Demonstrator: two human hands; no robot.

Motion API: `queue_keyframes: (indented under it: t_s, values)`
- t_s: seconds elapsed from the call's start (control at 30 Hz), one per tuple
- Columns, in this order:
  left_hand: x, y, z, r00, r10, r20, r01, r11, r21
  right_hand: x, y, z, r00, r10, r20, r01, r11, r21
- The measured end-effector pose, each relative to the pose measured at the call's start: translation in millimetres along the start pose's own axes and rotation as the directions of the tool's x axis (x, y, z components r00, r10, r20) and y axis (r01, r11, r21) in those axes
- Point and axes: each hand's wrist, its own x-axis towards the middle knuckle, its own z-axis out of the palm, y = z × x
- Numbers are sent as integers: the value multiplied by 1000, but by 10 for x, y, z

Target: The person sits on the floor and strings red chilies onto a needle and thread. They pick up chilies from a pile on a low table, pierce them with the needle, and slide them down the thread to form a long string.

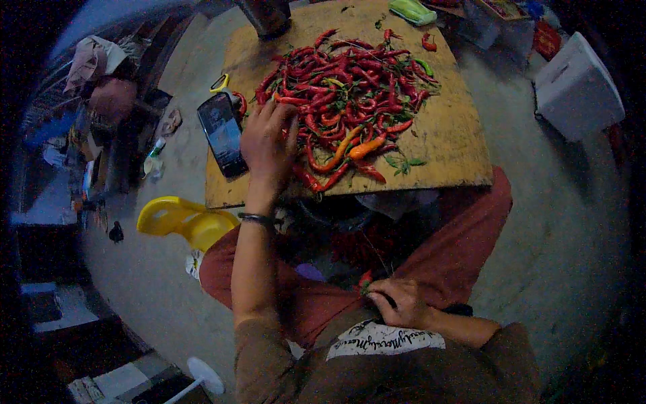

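A heap of red chili peppers (pixel 348 76) covers much of a worn wooden tabletop (pixel 449 151); orange ones and green leaves are mixed in. My left hand (pixel 270 134) reaches over the heap's left edge, fingers pointing down among the peppers. Its fingertips are partly hidden, so whether they grip a pepper is unclear. Low in my lap, my right hand (pixel 401 300) pinches a small red chili pepper (pixel 366 279) at its green stem end. A thin pale strand (pixel 379 255) rises near this hand. Dark red peppers (pixel 361 247) show dimly in the shadow below the table edge.
Beside my left hand lies a smartphone (pixel 222 134), with yellow-handled scissors (pixel 220 83) behind it. A dark container (pixel 265 17) stands at the far edge, and a pale green vegetable (pixel 413 12) lies far right. A yellow plastic stool (pixel 176 217) and a white box (pixel 578 91) flank the table.
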Motion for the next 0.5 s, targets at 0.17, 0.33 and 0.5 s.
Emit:
queue_keyframes:
  t_s: [0.17,0.33,0.5]
  values:
    - [213,126,155,979,166,115,-168,986,0,-12,65,31,1000,-14,-23,14,1000,-15]
    - [228,103,508,952,189,240,-221,969,111,23,33,2,1000,-13,7,13,1000,1]
    - [291,117,306,995,79,57,-78,997,-22,-34,36,-12,999,38,-12,-38,999,-18]
